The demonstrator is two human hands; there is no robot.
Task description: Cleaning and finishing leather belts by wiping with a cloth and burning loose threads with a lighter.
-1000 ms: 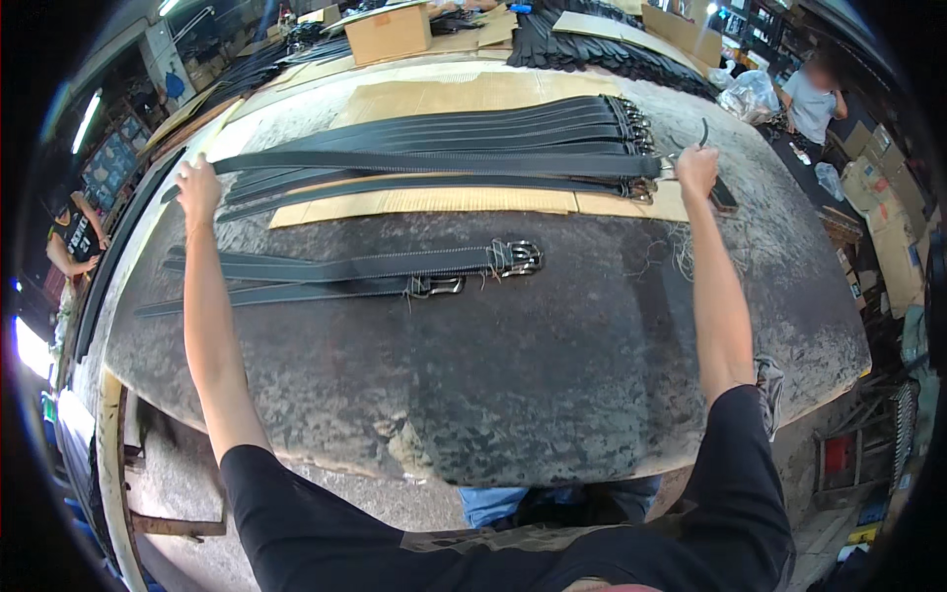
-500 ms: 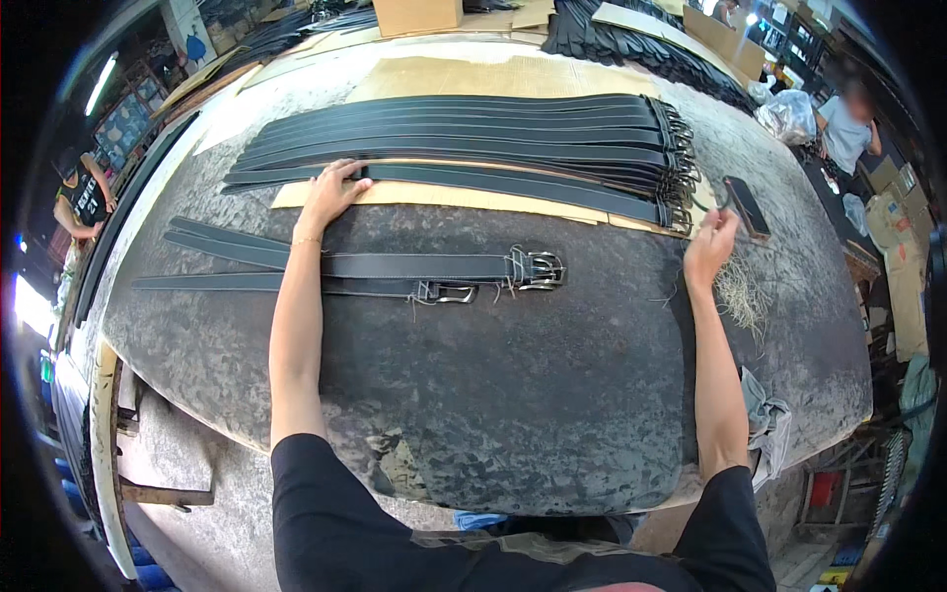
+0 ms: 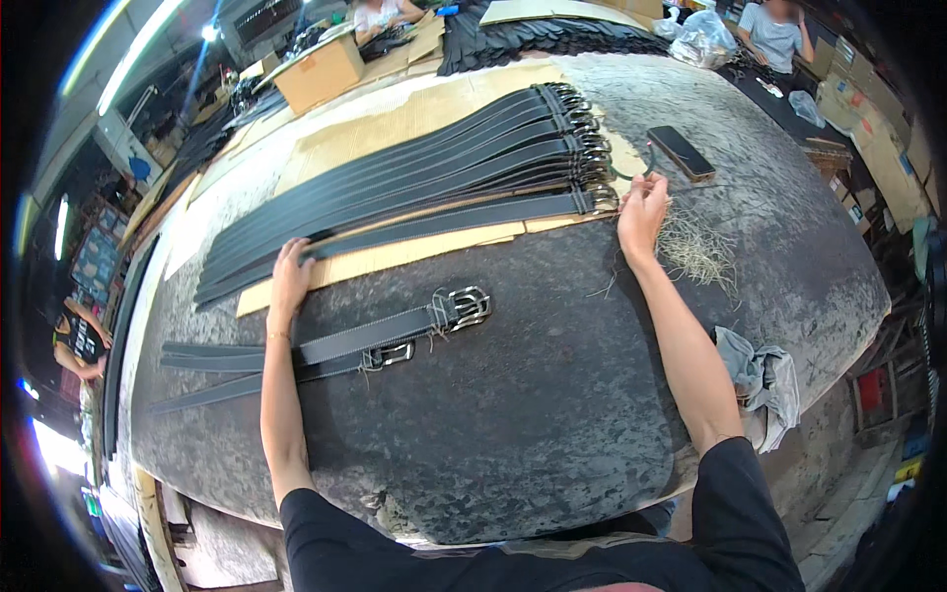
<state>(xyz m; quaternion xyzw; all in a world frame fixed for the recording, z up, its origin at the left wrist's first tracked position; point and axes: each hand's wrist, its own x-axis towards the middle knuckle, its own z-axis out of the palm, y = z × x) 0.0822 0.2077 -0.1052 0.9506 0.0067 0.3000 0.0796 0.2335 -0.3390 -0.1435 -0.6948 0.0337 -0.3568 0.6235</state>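
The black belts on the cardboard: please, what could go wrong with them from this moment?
The metal buckles crowd together, so they might catch or scratch one another.
The left hand is at the front belt; a sideways push could disturb the row of belts.
Loose threads lie beside the right hand and might cling to it, then reach the belts.

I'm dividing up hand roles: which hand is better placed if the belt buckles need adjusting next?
Probably the right hand: it is close beside the buckles, while the left hand is far along the belts, toward their other ends.
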